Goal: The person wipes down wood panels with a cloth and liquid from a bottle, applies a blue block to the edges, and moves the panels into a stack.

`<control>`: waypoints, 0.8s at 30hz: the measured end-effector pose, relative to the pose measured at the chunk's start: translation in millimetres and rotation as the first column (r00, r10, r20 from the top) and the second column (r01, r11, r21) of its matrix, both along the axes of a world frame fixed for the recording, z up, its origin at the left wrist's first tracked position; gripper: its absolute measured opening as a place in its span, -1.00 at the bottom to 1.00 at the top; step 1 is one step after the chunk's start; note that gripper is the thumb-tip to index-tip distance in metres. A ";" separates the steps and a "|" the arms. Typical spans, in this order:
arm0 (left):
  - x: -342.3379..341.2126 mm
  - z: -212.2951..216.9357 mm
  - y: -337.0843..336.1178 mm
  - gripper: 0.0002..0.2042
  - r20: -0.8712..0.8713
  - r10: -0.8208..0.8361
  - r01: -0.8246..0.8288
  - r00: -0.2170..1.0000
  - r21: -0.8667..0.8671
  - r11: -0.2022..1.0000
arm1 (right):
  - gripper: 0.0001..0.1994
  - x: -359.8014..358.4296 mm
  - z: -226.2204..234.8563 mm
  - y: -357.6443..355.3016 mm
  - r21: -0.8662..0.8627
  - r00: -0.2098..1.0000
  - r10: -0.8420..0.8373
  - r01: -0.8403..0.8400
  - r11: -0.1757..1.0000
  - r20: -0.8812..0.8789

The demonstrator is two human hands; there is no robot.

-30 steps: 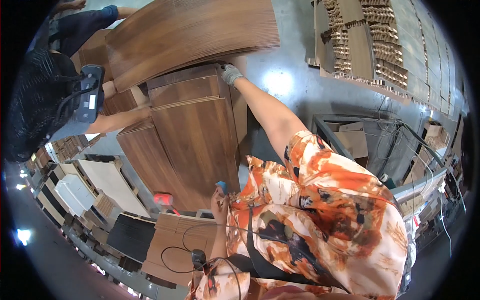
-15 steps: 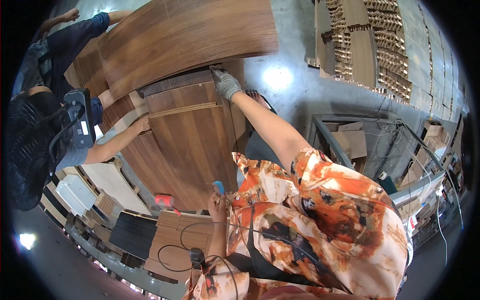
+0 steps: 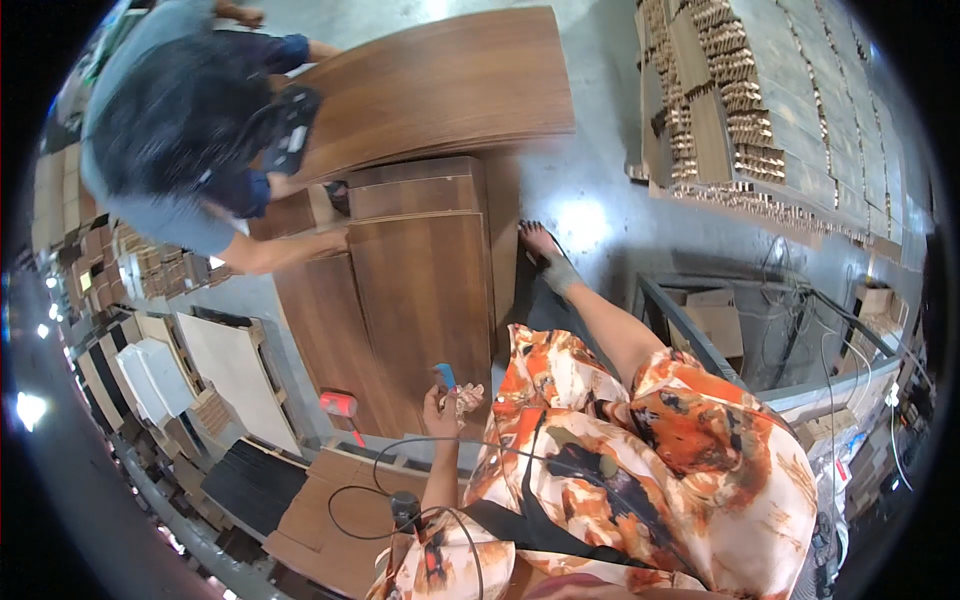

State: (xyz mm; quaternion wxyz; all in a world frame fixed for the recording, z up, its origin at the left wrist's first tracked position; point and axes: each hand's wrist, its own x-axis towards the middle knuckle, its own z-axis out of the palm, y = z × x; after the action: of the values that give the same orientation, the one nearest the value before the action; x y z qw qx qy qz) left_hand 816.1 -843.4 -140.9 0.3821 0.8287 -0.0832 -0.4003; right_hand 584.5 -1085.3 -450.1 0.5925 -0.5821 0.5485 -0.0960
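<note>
My left hand (image 3: 438, 412) is closed on a small blue block-like object (image 3: 444, 376) above the near end of a brown wood-grain board (image 3: 420, 310). A crumpled pale patterned bit of fabric (image 3: 468, 398) lies against those fingers. My right hand (image 3: 560, 274), in a grey glove, is off the boards, to their right by a bare foot (image 3: 538, 240). Its fingers are blurred, and I see nothing in it. Beyond the stacked boards, a large curved brown panel (image 3: 440, 85) lies across the far end.
A co-worker (image 3: 190, 130) bends over the left side, one hand (image 3: 330, 241) at a board's edge. A red-headed mallet (image 3: 338, 404) rests by the near left corner. A metal-framed bin (image 3: 690, 320) and stacked cardboard strips (image 3: 700, 90) stand on the right.
My right hand has come away from the far panel's edge and moved back toward me. The co-worker has leaned further over the boards. My left hand still holds the blue object.
</note>
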 end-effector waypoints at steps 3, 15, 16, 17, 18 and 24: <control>9.5 10.6 21.7 -0.70 0.082 -0.038 0.050 0.996 -0.140 0.989 | -0.56 -117.4 -20.5 63.8 0.373 0.918 -0.026 0.187 0.909 -0.396; 22.1 75.1 233.2 -0.69 0.198 0.169 -0.108 0.966 -0.285 0.952 | -0.64 -111.3 -32.5 192.0 0.394 0.956 -0.293 0.264 0.880 0.016; 24.7 63.3 220.1 -0.68 0.156 0.099 -0.039 0.983 -0.345 0.938 | -0.61 -146.4 -55.4 202.3 0.071 0.971 -0.180 0.193 0.979 -0.158; 24.9 68.0 228.9 -0.66 0.258 0.089 0.002 0.962 -0.333 0.943 | -0.58 -97.1 -33.2 236.2 0.090 0.980 -0.017 0.035 0.995 -0.198; 22.2 69.3 219.4 -0.66 0.232 0.064 0.026 0.971 -0.366 0.930 | -0.56 -104.1 -17.6 246.3 0.050 0.944 0.085 -0.073 0.996 -0.320; -6.7 87.3 238.3 -0.63 0.214 0.014 0.028 0.977 -0.192 0.981 | -0.69 -58.6 105.7 235.9 0.029 0.797 0.373 -0.410 0.912 -0.474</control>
State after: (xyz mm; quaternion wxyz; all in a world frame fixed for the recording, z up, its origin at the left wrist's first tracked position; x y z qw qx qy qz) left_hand 809.4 -605.1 -53.6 0.4485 0.8255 -0.1658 -0.2998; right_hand 525.9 -849.4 -344.4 0.4263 -0.7103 0.5391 0.1518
